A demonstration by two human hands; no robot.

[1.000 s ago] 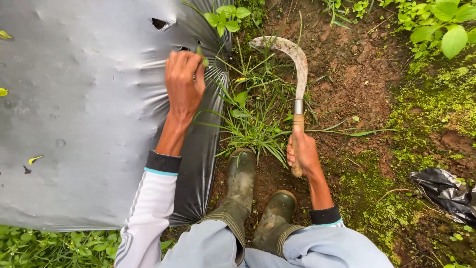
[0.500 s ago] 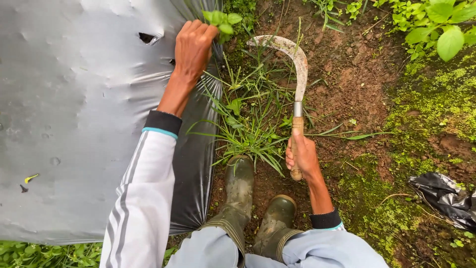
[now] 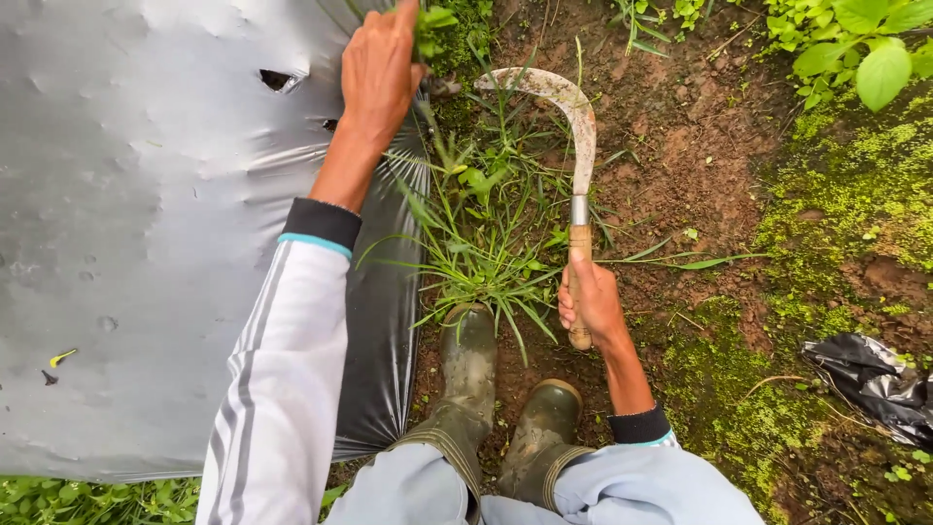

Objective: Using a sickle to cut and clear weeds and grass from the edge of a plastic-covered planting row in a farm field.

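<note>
Left hand [image 3: 377, 70] reached far forward, at 12 o'clock from the body, fingers clenched on a leafy weed [image 3: 434, 21] at the top edge of the view, right at the margin of the grey plastic sheet [image 3: 146, 243]. Only the back of the hand is shown; the fingertips and the weed's stem are hidden beneath it, so how much is gripped cannot be told. The weed's top is cut off by the frame.

Right hand [image 3: 591, 303] held nearer the body, fingers wrapped tight round the wooden handle of a sickle [image 3: 575, 146]. Long axis of the sickle runs roughly 6 to 12 o'clock, handle low, blade rising and then hooking over toward 10 o'clock. The blade tip lies just to the 3 o'clock side of the left hand, near but apart from it. The blade is rusted; its edge is hard to make out.

The weed lies at about 11 o'clock from the right hand; the left hand is the nearer one, already on it.

A grass tuft [image 3: 486, 253] stands between the two hands, above two muddy boots [image 3: 471, 360]. Bare brown soil and moss are seen at 3 o'clock, with a crumpled black scrap [image 3: 865, 374] at the right edge. A tear in the sheet is noted at 9 o'clock from the left hand
</note>
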